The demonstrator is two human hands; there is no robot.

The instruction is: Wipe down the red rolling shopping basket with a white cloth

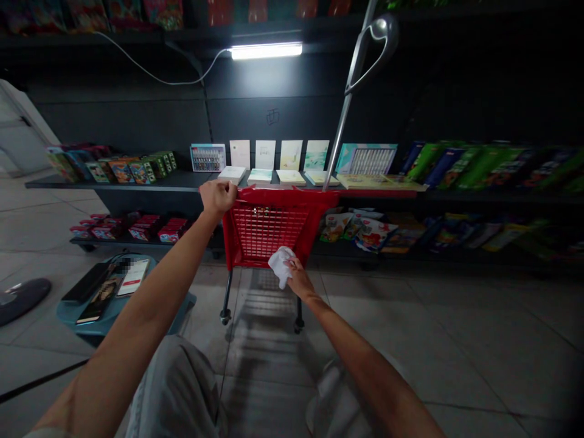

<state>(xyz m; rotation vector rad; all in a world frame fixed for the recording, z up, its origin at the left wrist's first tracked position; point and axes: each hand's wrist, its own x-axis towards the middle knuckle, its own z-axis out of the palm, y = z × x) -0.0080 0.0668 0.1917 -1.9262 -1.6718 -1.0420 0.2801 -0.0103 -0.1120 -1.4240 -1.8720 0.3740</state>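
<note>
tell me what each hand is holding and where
The left hand grips the top rim of the red shopping cart; the right hand holds a crumpled white cloth by one edge.

Left hand [218,198] closed on rim of red wheeled shopping cart [267,226]; right hand [300,278] holding white cloth [280,266] against its mesh front.

Glossy red plastic cart [267,228] (soft white cloth [279,266]), shiny metal pole [339,141].
</note>
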